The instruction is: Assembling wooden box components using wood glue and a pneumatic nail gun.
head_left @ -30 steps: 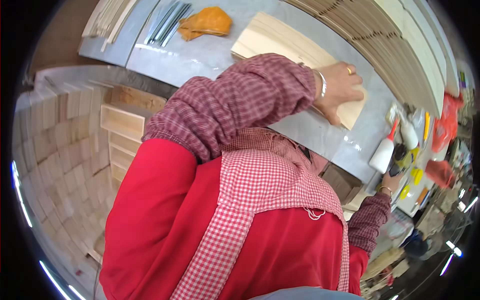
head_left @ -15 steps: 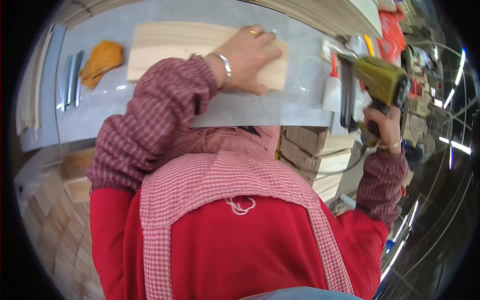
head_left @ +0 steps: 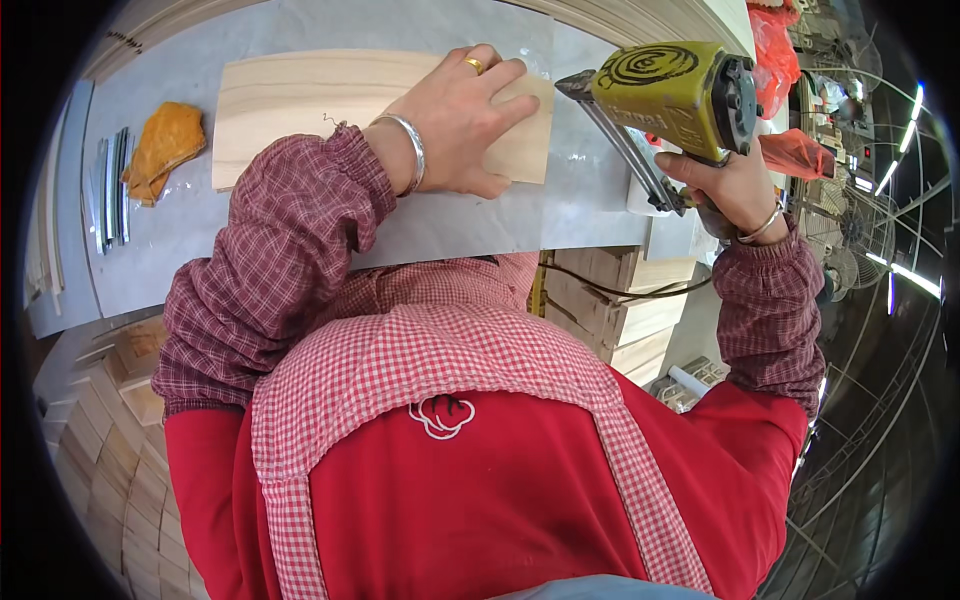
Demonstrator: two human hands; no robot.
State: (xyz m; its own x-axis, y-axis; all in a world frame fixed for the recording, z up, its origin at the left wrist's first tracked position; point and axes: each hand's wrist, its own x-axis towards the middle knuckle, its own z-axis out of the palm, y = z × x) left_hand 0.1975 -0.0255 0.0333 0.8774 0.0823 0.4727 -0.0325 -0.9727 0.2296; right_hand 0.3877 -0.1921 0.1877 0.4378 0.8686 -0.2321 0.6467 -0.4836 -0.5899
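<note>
A pale wooden board (head_left: 290,100) lies lengthwise on the grey table (head_left: 450,225). My left hand (head_left: 455,120) rests across its right part, fingers spread and thumb at the near edge. In my right hand (head_left: 730,190) is an olive-yellow nail gun (head_left: 655,85), gripped by its handle. Its dark nose points left, just beyond the board's right end, apparently raised above the table. The fingers wrap round the handle and are partly hidden behind it.
Left of the board lie an orange-brown cloth or glove (head_left: 168,145) and several metal strips (head_left: 115,190). Long boards (head_left: 660,20) edge the table's far side. A dark hose (head_left: 630,293) hangs by stacked wood (head_left: 645,325) below. Red plastic (head_left: 775,50) is at far right.
My right hand has brought the nail gun up and left, turning its nose toward the board's right end. In the picture, the board, my left hand and the table items have shifted slightly left.
</note>
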